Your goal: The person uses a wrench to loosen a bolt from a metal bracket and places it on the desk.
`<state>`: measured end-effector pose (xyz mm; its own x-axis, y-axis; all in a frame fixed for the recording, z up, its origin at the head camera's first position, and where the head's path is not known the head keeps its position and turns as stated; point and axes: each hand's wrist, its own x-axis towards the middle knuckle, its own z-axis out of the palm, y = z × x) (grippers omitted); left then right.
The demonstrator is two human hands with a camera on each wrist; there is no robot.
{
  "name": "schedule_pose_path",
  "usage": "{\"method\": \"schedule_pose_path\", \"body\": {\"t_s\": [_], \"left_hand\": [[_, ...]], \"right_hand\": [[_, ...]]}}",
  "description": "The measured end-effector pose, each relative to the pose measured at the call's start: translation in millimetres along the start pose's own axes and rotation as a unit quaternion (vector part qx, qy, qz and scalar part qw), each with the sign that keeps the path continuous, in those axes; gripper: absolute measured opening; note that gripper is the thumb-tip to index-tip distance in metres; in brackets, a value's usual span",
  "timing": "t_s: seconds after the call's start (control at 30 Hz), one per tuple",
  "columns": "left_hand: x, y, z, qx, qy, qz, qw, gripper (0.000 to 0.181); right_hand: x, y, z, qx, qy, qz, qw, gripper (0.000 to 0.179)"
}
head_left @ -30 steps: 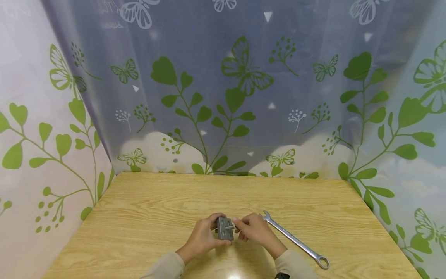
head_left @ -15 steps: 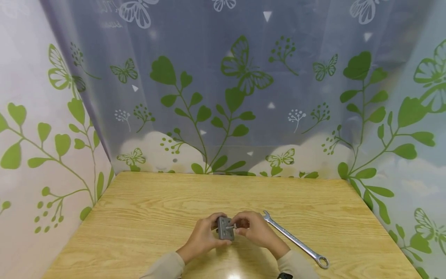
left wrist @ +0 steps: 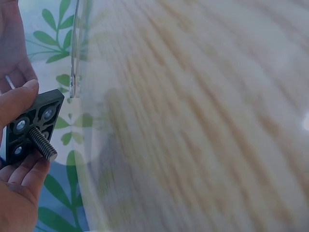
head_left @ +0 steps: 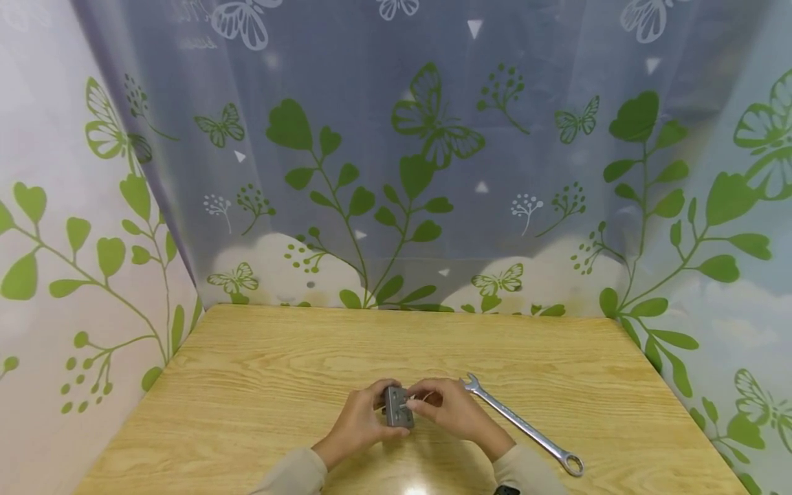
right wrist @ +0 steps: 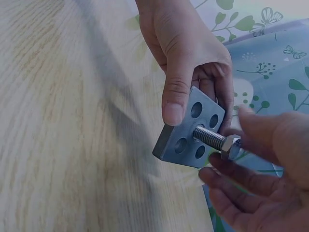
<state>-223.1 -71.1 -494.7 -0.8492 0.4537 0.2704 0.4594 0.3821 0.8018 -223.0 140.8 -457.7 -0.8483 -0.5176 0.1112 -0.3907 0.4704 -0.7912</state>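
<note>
A curtain-like backdrop (head_left: 371, 275) printed with green butterflies, leafy stems and white clouds encloses a wood-grain table (head_left: 278, 371), where a person in beige sleeves (head_left: 300, 474) works with two bare hands. At right, a silver combination wrench (head_left: 521, 423) lies diagonally on the tabletop, its open end pointing away and just beside the right hand, its ring end nearer the person. The left hand (head_left: 361, 417) grips a square gray plate (right wrist: 184, 129) by its edges, thumb on one side and fingers on the other, holding it tilted above the table near the middle of the front. The right hand (head_left: 454, 411) is partly closed, thumb and fingers curled around the head of a hex-head bolt (right wrist: 210, 138); how firmly they press cannot be told. The bolt passes through the plate's center, ringed by four round holes (right wrist: 196, 110), its threaded end jutting from the ribbed far face.
</note>
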Motion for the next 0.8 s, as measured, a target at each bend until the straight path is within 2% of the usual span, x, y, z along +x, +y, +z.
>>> {"method": "schedule_pose_path", "body": {"t_s": [0.1, 0.3, 0.4, 0.53, 0.7, 0.8], "left_hand": [[-0.5, -1.0, -0.3, 0.001, 0.000, 0.000, 1.0000, 0.071], [0.2, -1.1, -1.3, 0.006, 0.007, 0.003, 1.0000, 0.071], [0.4, -1.0, -1.5, 0.005, 0.010, 0.006, 0.9999, 0.069], [0.0, -0.9, -1.3, -0.001, 0.006, 0.005, 1.0000, 0.068], [-1.0, -1.7, -1.4, -0.004, 0.003, 0.002, 1.0000, 0.069], [-0.9, -2.0, -0.9, -0.007, 0.004, 0.000, 1.0000, 0.068]], "right_hand": [[0.7, 2.1, 1.3, 0.011, -0.003, 0.003, 0.9999, 0.037], [1.0, 2.8, 2.7, 0.017, -0.006, 0.053, 0.9984, 0.053], [1.3, 1.8, 4.0, 0.028, 0.001, 0.068, 0.9973, 0.054], [2.0, -0.4, 4.7, 0.028, 0.005, 0.058, 0.9979, 0.047], [2.4, -1.5, 2.4, -0.007, 0.013, 0.022, 0.9997, 0.022], [2.4, -2.2, -0.2, -0.010, 0.017, 0.010, 0.9998, 0.019]]}}
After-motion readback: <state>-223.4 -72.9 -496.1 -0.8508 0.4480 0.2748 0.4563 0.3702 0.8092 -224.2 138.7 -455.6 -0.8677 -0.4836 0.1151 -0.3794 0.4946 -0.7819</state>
